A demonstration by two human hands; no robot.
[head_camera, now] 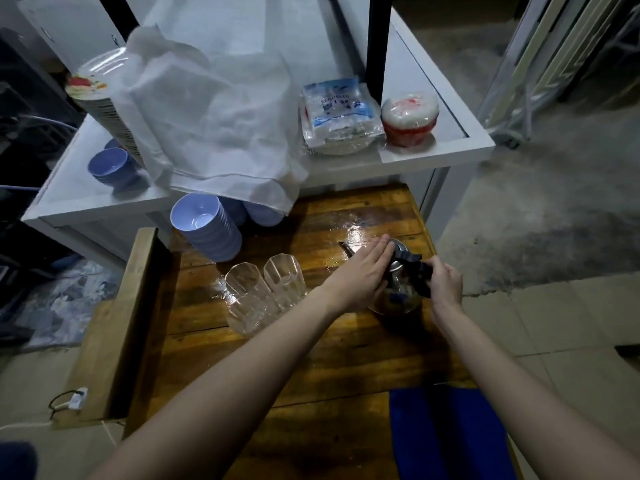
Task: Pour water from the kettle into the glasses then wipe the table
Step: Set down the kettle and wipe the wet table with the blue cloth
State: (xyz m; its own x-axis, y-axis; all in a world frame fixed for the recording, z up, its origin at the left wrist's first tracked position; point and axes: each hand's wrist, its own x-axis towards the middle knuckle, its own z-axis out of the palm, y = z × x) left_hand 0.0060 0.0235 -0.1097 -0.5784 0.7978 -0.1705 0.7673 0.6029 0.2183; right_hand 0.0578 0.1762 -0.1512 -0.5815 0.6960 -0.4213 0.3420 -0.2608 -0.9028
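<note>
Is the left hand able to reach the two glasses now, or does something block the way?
Probably yes. The left hand rests flat on the kettle, and the two glasses stand just to its left on the wooden table. Nothing lies between them, but it must first let go of the kettle.

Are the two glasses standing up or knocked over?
Standing up. Both glasses sit upright on the wooden table, open mouths on top, just left of the kettle.

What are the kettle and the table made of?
The kettle looks like shiny metal, since its body mirrors the light; its handle looks like dull black plastic. The table looks like varnished wood: brown planks with glossy glare.
</note>
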